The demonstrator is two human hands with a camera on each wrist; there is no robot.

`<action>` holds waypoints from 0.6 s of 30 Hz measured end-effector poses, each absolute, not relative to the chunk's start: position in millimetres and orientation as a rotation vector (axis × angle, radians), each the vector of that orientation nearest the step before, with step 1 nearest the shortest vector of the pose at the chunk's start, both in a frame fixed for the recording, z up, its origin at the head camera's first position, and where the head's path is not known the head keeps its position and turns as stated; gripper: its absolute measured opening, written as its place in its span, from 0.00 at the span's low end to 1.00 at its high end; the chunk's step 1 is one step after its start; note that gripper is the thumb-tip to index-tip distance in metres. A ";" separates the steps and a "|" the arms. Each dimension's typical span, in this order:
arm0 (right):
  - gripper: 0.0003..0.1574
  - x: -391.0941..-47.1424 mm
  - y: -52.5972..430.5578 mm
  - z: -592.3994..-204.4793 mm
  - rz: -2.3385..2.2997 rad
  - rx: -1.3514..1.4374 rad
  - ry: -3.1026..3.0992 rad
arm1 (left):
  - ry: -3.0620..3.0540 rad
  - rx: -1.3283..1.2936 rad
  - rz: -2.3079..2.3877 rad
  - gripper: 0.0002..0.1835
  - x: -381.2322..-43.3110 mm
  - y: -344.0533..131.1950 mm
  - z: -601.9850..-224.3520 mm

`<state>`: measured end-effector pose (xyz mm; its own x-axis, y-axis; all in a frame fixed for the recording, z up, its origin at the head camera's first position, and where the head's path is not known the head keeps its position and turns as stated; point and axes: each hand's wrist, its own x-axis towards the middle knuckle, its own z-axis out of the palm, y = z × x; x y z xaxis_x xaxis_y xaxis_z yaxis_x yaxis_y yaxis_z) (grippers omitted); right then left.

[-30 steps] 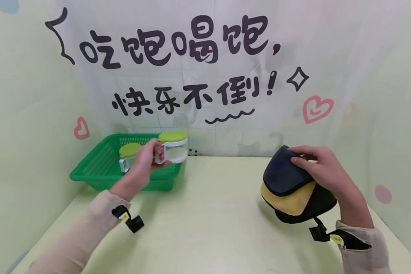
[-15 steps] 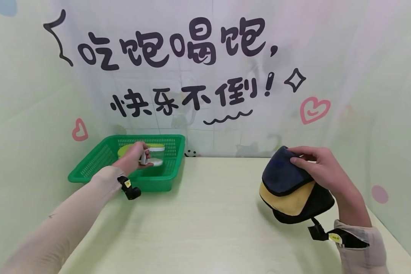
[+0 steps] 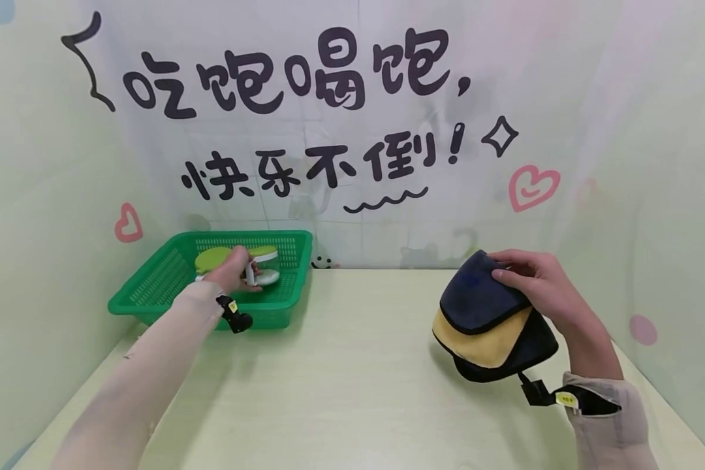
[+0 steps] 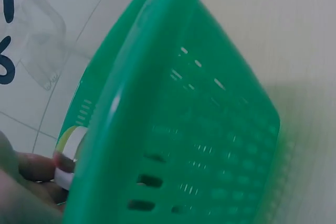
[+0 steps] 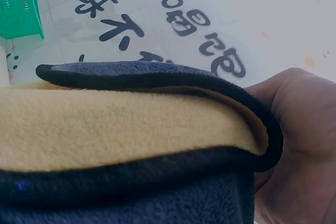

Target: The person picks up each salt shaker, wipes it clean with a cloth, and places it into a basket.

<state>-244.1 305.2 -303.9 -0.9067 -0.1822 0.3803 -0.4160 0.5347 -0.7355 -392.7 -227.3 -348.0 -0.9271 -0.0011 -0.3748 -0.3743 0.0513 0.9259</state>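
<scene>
My left hand [image 3: 235,269] reaches inside the green plastic basket [image 3: 126,301] and grips the white handle of a clear seasoning jar [image 3: 268,266] with a green lid. Fingers [image 4: 42,166] at the jar show past the basket rim in the left wrist view. Another green-lidded jar [image 3: 210,260] stands beside it, partly behind that hand. On the right, my right hand [image 3: 537,277] pinches the upper edge of a folded cleaning cloth [image 3: 483,297], navy on one face and yellow on the other, with black edging. The cloth's loose folds [image 5: 121,124] fill much of the right wrist view.
A pale wooden table [image 3: 341,378] lies under everything, with the basket at its back left. Behind stands a white curtain [image 3: 388,222] with black lettering and pink hearts. Pale walls close off both sides.
My left hand has carried the jar left and down from above the basket's right rim into the basket, beside the other jar. The right hand keeps its hold on the cloth.
</scene>
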 end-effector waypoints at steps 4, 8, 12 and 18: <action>0.24 -252.4 311.2 -312.4 1.466 0.476 -2.513 | 2.097 -0.358 1.840 0.16 -394.0 -231.5 -349.8; 0.28 -262.2 318.6 -324.7 1.620 0.394 -2.527 | 2.146 -0.366 1.724 0.18 -393.8 -234.3 -354.4; 0.33 -272.0 327.4 -340.7 1.731 0.237 -2.588 | 2.159 -0.384 1.675 0.19 -393.8 -236.0 -360.6; 0.36 -280.3 353.1 -361.4 1.623 -0.075 -2.785 | 2.191 -0.386 1.634 0.23 -393.1 -236.3 -364.5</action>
